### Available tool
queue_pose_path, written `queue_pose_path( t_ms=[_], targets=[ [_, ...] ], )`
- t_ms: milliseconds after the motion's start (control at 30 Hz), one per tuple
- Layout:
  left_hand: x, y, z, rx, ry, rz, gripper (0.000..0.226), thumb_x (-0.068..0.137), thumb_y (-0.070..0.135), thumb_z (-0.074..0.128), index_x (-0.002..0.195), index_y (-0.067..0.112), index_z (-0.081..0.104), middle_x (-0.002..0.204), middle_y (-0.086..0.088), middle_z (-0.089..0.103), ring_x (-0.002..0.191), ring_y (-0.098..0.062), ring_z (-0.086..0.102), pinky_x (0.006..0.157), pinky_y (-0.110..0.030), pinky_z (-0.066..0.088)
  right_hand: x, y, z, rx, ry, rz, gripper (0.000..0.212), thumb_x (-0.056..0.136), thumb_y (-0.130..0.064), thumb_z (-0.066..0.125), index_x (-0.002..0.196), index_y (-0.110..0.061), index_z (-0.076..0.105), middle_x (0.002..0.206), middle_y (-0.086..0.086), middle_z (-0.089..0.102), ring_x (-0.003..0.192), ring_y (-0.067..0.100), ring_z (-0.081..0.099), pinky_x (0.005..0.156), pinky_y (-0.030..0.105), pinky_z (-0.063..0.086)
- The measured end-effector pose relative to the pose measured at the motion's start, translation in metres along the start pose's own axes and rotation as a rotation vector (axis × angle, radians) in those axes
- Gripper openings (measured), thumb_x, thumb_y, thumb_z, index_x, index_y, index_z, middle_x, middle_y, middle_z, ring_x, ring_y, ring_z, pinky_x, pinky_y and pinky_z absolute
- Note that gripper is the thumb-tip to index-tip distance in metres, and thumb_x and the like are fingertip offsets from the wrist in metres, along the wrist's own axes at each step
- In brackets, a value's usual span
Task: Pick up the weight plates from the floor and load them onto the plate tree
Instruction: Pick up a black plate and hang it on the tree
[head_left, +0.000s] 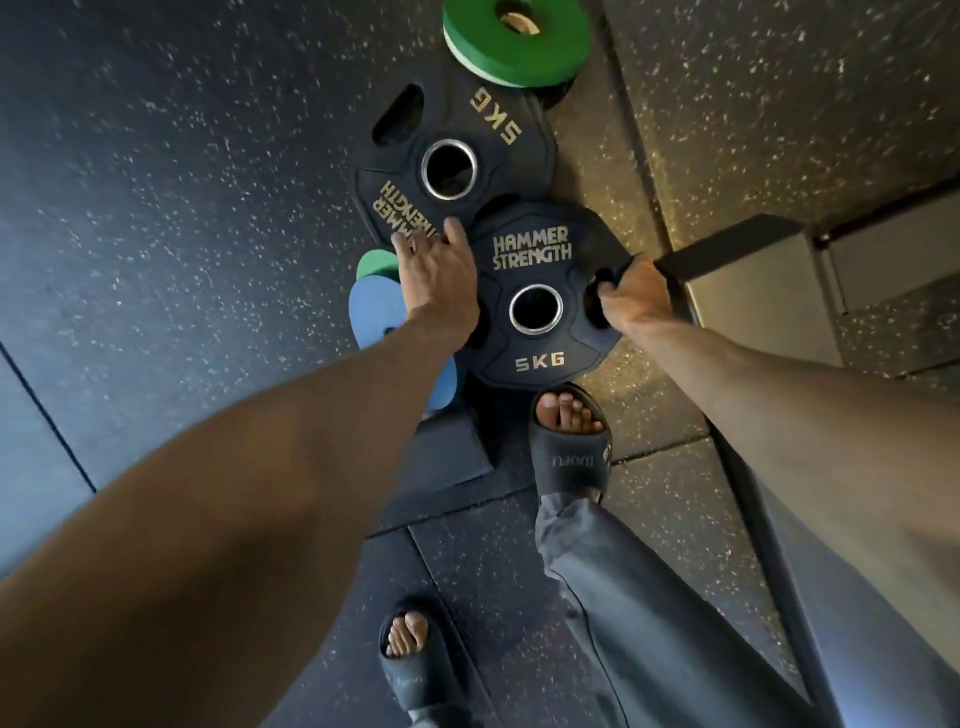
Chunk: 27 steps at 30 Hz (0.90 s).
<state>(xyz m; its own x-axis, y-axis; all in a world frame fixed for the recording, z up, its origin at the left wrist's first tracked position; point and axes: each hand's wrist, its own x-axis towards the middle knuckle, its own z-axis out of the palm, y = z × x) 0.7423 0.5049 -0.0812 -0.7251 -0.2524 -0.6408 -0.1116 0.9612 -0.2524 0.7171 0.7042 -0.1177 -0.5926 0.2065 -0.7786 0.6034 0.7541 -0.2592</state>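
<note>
Right hand: I am seeing the right hand (636, 296) gripping the near 5 kg plate (537, 364), fingers curling through the grip slot on its right side.
Left hand: the left hand (439, 275) is reaching forward, fingers fairly straight and lying on the near edge of the far 5 kg plate (467, 124), over its lettering; it is not closing round anything that I can make out.
Near plate: it is facing up at me, overlapping the near edge of the far plate; I cannot tell whether it is resting or hanging off the floor.
Far plate: it is lying flat on the speckled floor (182, 208), just this side of a large green plate (519, 57).
Left side: a blue plate (371, 312) and a small green plate (375, 264) are showing from behind the left wrist, partly hidden.
Right side: a black metal bar (727, 244) is running out from behind the right hand.
Feet: the right slide (571, 462) is standing just below the near plate, the left slide (410, 670) further back.
</note>
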Motion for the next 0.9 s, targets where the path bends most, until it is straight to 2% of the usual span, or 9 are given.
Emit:
queue_pose_path(
  t_ms=[100,233,367,433,567,633,733,800,900],
  targets=[
    [-0.001,-0.003,0.009,-0.061,0.041,0.010,0.086,0.078,0.019,0.075,0.144,0.001,0.023,0.122,-0.016,0.060,0.123,-0.033,0.047,0.113,-0.056,0.027,-0.006,0.004,0.003,-0.004,0.054,-0.013,0.038,0.097,-0.019,0.057,0.129,-0.003,0.042,0.125,0.020,0.060,0.116,0.034,0.060,0.096,0.034,0.045],
    [-0.009,-0.003,0.001,-0.197,0.097,-0.018,0.081,0.078,0.018,0.076,0.141,0.003,0.028,0.133,-0.017,0.048,0.130,-0.033,0.038,0.113,-0.054,0.029,-0.031,0.001,-0.016,-0.004,0.141,-0.165,0.032,0.096,-0.014,0.053,0.122,-0.001,0.039,0.122,0.021,0.054,0.112,0.037,0.056,0.097,0.044,0.047],
    [-0.018,-0.003,-0.036,-0.282,0.169,0.003,0.075,0.080,0.014,0.073,0.141,0.003,0.030,0.136,-0.017,0.044,0.129,-0.034,0.039,0.113,-0.047,0.028,-0.057,-0.011,-0.055,0.018,0.226,-0.237,0.026,0.097,-0.013,0.052,0.118,-0.003,0.039,0.115,0.016,0.052,0.103,0.030,0.056,0.090,0.041,0.051],
    [-0.026,-0.007,-0.070,-0.344,0.193,0.034,0.078,0.084,0.011,0.069,0.147,0.002,0.024,0.134,-0.018,0.049,0.127,-0.035,0.044,0.111,-0.043,0.031,-0.076,-0.021,-0.076,0.062,0.253,-0.235,0.028,0.098,-0.014,0.051,0.120,-0.004,0.037,0.117,0.016,0.051,0.105,0.030,0.056,0.091,0.039,0.050],
    [-0.067,-0.023,-0.154,-0.539,0.095,0.092,0.092,0.089,0.004,0.066,0.155,0.002,0.002,0.130,-0.022,0.054,0.118,-0.037,0.056,0.098,-0.041,0.045,-0.131,-0.051,-0.130,0.130,0.291,-0.183,0.034,0.097,-0.016,0.049,0.126,-0.003,0.036,0.124,0.020,0.054,0.114,0.034,0.055,0.098,0.039,0.045],
    [-0.101,-0.042,-0.199,-0.679,0.095,0.081,0.086,0.084,0.000,0.067,0.152,0.007,0.014,0.125,-0.020,0.056,0.115,-0.037,0.057,0.094,-0.042,0.047,-0.172,-0.070,-0.161,0.155,0.286,-0.163,0.036,0.097,-0.018,0.049,0.127,-0.003,0.037,0.124,0.020,0.056,0.116,0.035,0.056,0.099,0.041,0.046],
    [-0.171,-0.076,-0.253,-0.917,0.133,0.015,0.058,0.078,-0.005,0.064,0.127,0.007,0.036,0.114,-0.015,0.061,0.105,-0.032,0.062,0.085,-0.043,0.054,-0.251,-0.096,-0.210,0.191,0.281,-0.162,0.040,0.097,-0.019,0.051,0.131,-0.001,0.040,0.128,0.021,0.055,0.122,0.034,0.054,0.101,0.038,0.042],
    [-0.228,-0.099,-0.290,-1.040,0.146,-0.069,0.044,0.077,-0.007,0.063,0.112,0.012,0.043,0.107,-0.007,0.063,0.097,-0.022,0.061,0.077,-0.031,0.054,-0.310,-0.110,-0.239,0.234,0.264,-0.173,0.043,0.097,-0.020,0.052,0.133,0.001,0.042,0.133,0.021,0.054,0.125,0.035,0.051,0.103,0.037,0.039],
    [-0.314,-0.133,-0.330,-1.132,0.118,-0.220,0.038,0.077,-0.003,0.068,0.112,0.008,0.059,0.103,-0.004,0.063,0.091,-0.015,0.057,0.071,-0.018,0.046,-0.397,-0.118,-0.272,0.306,0.251,-0.174,0.043,0.094,-0.029,0.059,0.128,-0.003,0.052,0.131,0.020,0.058,0.124,0.035,0.054,0.098,0.035,0.042]
  ],
)
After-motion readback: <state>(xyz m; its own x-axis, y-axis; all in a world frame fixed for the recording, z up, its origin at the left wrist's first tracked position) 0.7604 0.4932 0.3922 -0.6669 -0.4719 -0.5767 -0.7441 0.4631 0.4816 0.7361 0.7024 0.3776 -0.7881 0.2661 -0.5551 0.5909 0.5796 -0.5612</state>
